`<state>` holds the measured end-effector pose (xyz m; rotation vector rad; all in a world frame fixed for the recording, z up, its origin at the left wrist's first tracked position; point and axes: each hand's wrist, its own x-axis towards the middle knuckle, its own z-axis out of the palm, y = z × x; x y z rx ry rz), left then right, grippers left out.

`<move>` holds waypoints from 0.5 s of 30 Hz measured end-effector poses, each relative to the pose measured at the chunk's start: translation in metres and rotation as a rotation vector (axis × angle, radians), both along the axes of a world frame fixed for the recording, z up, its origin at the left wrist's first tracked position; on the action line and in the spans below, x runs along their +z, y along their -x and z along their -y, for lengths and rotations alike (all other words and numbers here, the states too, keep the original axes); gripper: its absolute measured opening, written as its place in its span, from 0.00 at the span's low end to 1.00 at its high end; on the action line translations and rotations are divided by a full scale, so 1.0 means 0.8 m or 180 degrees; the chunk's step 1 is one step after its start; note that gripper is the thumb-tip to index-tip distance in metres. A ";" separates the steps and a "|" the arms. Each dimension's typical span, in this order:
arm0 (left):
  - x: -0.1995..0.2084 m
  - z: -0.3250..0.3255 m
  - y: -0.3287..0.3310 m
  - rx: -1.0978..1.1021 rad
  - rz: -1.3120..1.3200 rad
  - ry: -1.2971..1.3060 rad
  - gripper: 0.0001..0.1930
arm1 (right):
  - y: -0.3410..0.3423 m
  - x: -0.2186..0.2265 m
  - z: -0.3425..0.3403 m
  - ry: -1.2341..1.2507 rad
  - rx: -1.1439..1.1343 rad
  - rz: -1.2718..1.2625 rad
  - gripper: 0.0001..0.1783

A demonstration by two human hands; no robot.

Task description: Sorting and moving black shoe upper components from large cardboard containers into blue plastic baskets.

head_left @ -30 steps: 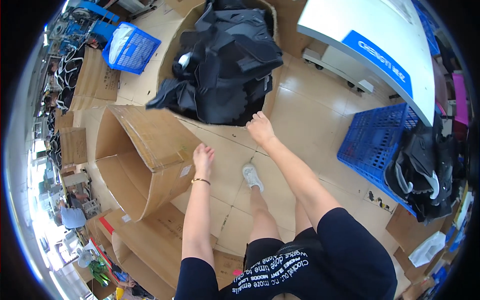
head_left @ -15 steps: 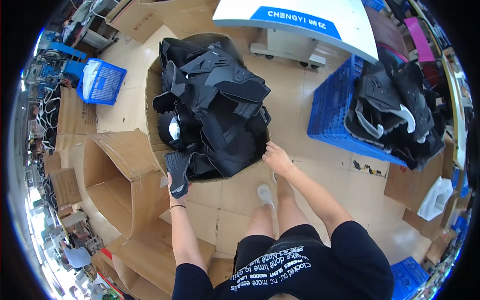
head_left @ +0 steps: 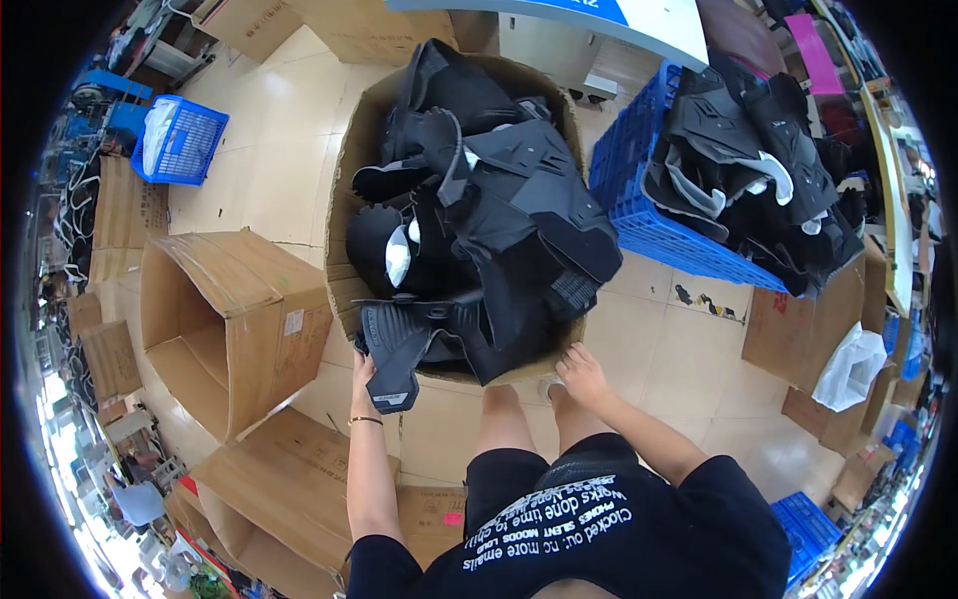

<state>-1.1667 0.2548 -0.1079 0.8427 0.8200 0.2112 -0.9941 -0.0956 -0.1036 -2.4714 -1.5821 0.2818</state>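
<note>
Head view showed us a big open carton (head_left: 344, 285) standing just ahead of our legs on the pale tiled floor (head_left: 269, 195), heaped with black moulded pieces (head_left: 524, 185), with a white patch (head_left: 398, 262) showing among them. Our right hand (head_left: 581, 376) had its fingers curled narrowly on the near rim, toward the right corner. Our left hand (head_left: 363, 384), with a thin bracelet (head_left: 366, 420) at the wrist, was at the near left edge, beside a black flap (head_left: 392, 377) that drooped over the rim; the flap and carton hid its fingertips, so we could not tell how tightly it was closed. To the left we had a brown box (head_left: 274, 324) on its side, its open end facing left. To the right stood a blue crate (head_left: 634, 180) piled with more black parts (head_left: 714, 135), and a small blue basket (head_left: 195, 145) sat farther off at upper left
</note>
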 end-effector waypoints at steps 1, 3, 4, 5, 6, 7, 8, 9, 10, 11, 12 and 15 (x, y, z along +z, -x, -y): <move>0.008 0.016 -0.013 0.0081 -0.0024 0.0213 0.23 | 0.005 -0.001 0.018 0.0032 -0.0025 -0.0001 0.06; 0.011 0.033 -0.029 0.0168 -0.0055 0.0409 0.24 | 0.010 -0.003 0.045 -0.0079 -0.0090 -0.0138 0.05; 0.007 0.037 -0.033 0.0107 -0.0178 0.0324 0.24 | 0.009 -0.005 0.053 -0.0094 -0.0086 -0.0142 0.05; 0.001 0.042 -0.039 0.0041 -0.0301 0.0246 0.25 | 0.008 -0.008 0.063 -0.0046 -0.0061 -0.0243 0.05; -0.005 0.044 -0.049 0.0039 -0.0299 0.0248 0.25 | 0.004 -0.009 0.070 0.0012 -0.0037 -0.0339 0.05; -0.009 0.039 -0.052 0.0015 -0.0375 0.0174 0.25 | 0.001 -0.007 0.069 -0.0007 -0.0007 -0.0313 0.05; -0.011 0.033 -0.058 0.0001 -0.0452 0.0098 0.26 | -0.002 -0.004 0.067 -0.0089 0.0047 -0.0189 0.05; -0.020 0.000 -0.038 -0.0155 -0.0474 -0.0283 0.26 | -0.004 -0.001 0.047 -0.0298 0.0185 -0.0125 0.04; -0.018 0.011 -0.065 -0.0144 -0.0460 -0.0219 0.26 | -0.013 -0.003 0.053 -0.0234 0.0199 -0.0114 0.04; -0.014 0.021 -0.091 -0.0038 -0.0360 0.0148 0.27 | -0.025 -0.005 0.056 -0.0041 0.0089 -0.0053 0.04; -0.004 0.031 -0.114 0.0097 -0.0260 0.0484 0.27 | -0.033 -0.003 0.055 0.0120 0.0007 0.0008 0.03; 0.016 0.026 -0.129 0.0332 0.0493 0.0362 0.28 | -0.043 -0.002 0.030 0.0142 -0.0095 0.0047 0.03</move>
